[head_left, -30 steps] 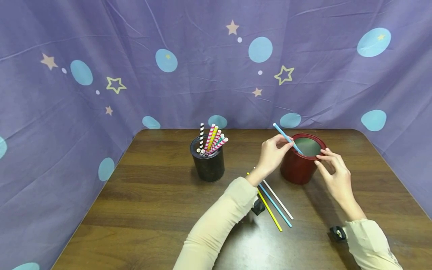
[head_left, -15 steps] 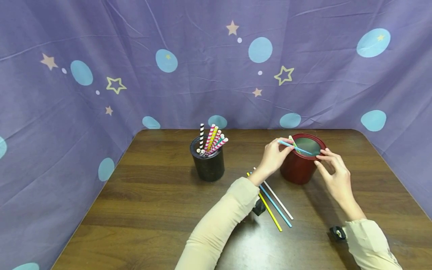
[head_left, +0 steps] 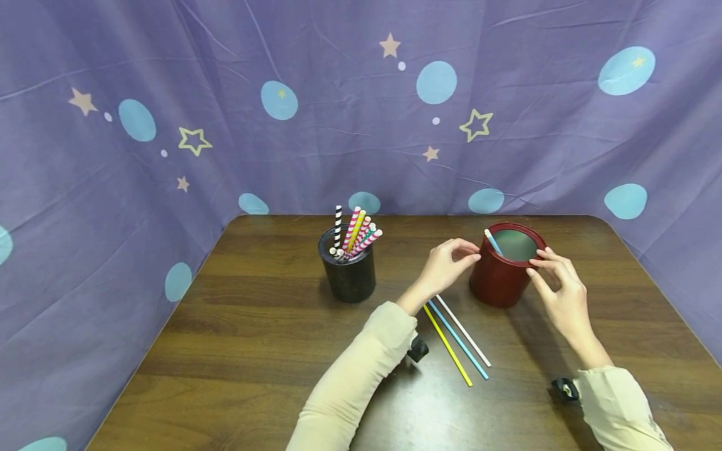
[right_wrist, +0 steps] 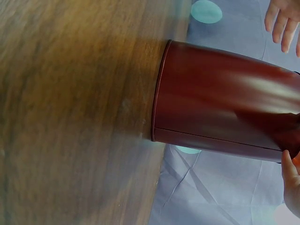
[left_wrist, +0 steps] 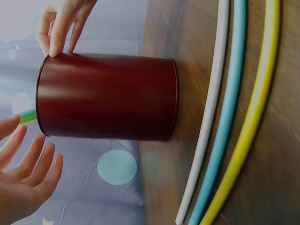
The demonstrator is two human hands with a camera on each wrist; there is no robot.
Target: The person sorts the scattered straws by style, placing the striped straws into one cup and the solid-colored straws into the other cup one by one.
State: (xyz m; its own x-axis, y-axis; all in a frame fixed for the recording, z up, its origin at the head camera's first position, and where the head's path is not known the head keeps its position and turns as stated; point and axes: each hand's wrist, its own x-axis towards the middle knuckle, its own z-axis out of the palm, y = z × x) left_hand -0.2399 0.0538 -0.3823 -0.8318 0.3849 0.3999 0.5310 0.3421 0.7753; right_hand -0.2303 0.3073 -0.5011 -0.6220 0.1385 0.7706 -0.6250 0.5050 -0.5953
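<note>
A dark red can (head_left: 499, 279) stands upright at the right. Inside it a light blue straw (head_left: 493, 243) leans on the rim; beside it in the left wrist view shows a green straw end (left_wrist: 29, 119). My left hand (head_left: 445, 266) is just left of the can, holding nothing, fingers loosely bent near the rim. My right hand (head_left: 558, 291) holds the can's right rim between thumb and fingers. White (head_left: 464, 331), blue (head_left: 458, 340) and yellow (head_left: 447, 344) straws lie side by side on the table, their far ends partly hidden by my left arm.
A black can (head_left: 350, 279) stands left of my left hand, filled with several striped straws (head_left: 354, 233). The brown wooden table (head_left: 242, 351) ends at a purple curtain (head_left: 338, 94) behind. Black wrist cameras hang at both cuffs.
My left hand lowered the blue straw into the red can, let go and drew back to the left. My right hand has stayed on the can's rim.
</note>
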